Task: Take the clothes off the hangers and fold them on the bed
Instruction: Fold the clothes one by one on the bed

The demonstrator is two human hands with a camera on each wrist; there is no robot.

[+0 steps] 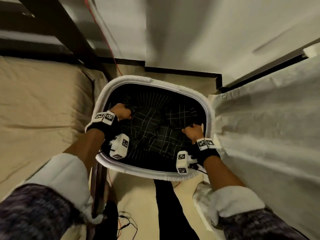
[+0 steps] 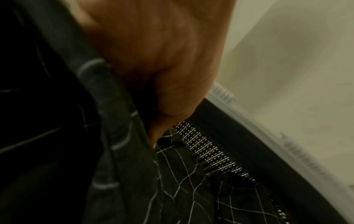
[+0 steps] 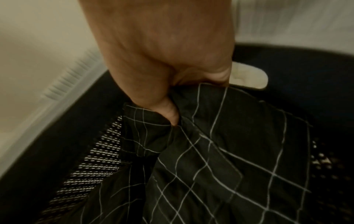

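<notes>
A black garment with a thin white grid pattern lies crumpled inside a black mesh laundry basket with a white ribbed rim. The left hand is curled into a fist around a bunched edge of the cloth at the basket's left side. The right hand clutches another bunch of it at the right side, thumb pressed into the folds. The basket stands on a pale floor between a bed covered in a beige sheet and a wrinkled white cover.
</notes>
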